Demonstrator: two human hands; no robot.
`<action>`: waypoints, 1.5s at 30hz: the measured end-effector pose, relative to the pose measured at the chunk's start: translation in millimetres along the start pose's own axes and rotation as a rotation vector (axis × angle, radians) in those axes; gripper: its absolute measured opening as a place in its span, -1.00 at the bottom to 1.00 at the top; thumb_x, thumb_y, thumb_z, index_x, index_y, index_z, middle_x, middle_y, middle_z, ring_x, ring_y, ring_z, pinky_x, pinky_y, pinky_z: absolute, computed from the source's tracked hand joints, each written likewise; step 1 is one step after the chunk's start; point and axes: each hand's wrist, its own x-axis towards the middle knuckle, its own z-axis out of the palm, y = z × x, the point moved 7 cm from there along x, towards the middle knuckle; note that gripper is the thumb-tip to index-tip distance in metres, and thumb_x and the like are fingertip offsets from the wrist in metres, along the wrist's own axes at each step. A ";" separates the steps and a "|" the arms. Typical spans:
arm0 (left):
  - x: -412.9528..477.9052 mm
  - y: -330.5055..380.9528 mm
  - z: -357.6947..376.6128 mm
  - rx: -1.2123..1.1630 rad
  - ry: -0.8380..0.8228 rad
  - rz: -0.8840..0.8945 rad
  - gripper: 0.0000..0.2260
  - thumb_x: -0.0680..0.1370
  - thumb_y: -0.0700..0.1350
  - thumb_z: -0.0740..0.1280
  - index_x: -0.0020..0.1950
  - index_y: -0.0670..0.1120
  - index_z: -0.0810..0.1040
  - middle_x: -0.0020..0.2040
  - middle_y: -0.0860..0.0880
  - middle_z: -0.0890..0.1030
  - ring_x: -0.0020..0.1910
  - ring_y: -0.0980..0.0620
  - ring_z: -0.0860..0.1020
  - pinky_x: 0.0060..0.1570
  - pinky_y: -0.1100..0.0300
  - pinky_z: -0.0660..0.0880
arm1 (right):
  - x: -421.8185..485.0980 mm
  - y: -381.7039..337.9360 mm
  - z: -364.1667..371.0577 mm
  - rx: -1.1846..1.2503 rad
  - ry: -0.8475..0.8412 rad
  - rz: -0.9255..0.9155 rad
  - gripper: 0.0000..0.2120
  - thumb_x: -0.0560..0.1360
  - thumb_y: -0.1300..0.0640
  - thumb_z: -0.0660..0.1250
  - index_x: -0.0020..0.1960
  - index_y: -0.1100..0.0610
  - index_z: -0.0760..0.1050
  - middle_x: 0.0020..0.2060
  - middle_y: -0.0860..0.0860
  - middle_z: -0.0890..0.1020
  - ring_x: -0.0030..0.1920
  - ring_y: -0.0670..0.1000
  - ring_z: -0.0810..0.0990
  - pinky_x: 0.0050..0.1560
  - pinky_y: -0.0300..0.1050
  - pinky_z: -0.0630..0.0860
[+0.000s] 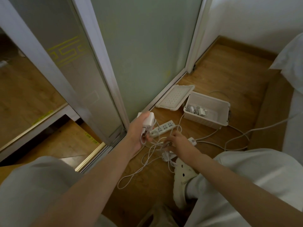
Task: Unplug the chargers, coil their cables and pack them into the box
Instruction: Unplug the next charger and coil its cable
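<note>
Head: charger (148,119) in left hand (137,134)

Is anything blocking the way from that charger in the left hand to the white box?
Nothing visible. The box is open, its lid off beside it; only the power strip lies flat on the floor between it and the charger.

Left of the box (206,110), the power strip (164,127) has its near end hidden behind the left hand (138,131), whose fingertips vanish behind the charger (147,118) it grips. Nearer than the box, the right hand (176,141) buries its fingertips in tangled cables (147,154); whether they pinch one is unclear. The white pieces (196,110) inside the box are too small to identify.
</note>
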 end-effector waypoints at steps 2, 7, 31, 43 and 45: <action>-3.4 -2.9 -3.5 0.031 -0.006 0.004 -0.69 0.56 0.03 0.27 0.14 -0.20 0.46 -0.42 -0.06 0.49 -0.66 0.13 0.38 -0.67 0.35 0.28 | 3.1 3.2 -7.2 0.024 0.028 0.032 -0.74 0.49 0.11 0.35 0.17 0.08 0.53 0.11 0.05 0.45 0.08 0.01 0.49 0.17 -0.16 0.44; -5.8 3.3 -10.1 0.304 0.095 0.069 -0.60 0.51 0.08 0.35 0.12 -0.23 0.49 -0.28 -0.11 0.53 -0.53 0.07 0.43 -0.62 0.32 0.30 | 6.3 4.9 -11.1 0.054 0.043 0.096 -0.83 0.51 0.17 0.32 0.09 0.15 0.48 0.04 0.08 0.61 0.01 0.05 0.60 0.07 0.02 0.54; -27.3 35.1 -44.4 0.838 0.141 0.329 -0.76 0.53 0.05 0.32 0.05 -0.09 0.48 -0.23 0.04 0.49 -0.30 0.12 0.49 -0.43 0.28 0.45 | 7.7 -43.8 -22.1 0.038 0.174 0.051 -0.89 0.59 0.17 0.16 -0.02 0.15 0.45 -0.13 0.01 0.48 -0.10 -0.02 0.46 -0.12 -0.19 0.41; -49.2 23.1 -14.2 0.299 -0.423 0.074 -0.61 0.49 0.13 0.23 -0.13 -0.23 0.51 -0.52 -0.08 0.50 -0.66 0.14 0.28 -0.64 0.37 0.27 | 2.3 -113.0 -98.3 0.107 0.394 -0.194 -0.89 0.53 0.22 0.28 -0.01 0.07 0.38 -0.20 -0.13 0.38 -0.27 -0.23 0.36 -0.27 -0.42 0.27; -55.3 19.6 -14.3 0.245 -0.466 0.000 -0.58 0.50 0.15 0.21 -0.12 -0.24 0.46 -0.51 -0.05 0.48 -0.69 0.18 0.24 -0.67 0.40 0.23 | 8.6 -96.5 -98.8 0.114 0.394 -0.141 -0.93 0.54 0.14 0.29 -0.11 0.07 0.41 -0.23 -0.10 0.43 -0.26 -0.21 0.39 -0.25 -0.37 0.27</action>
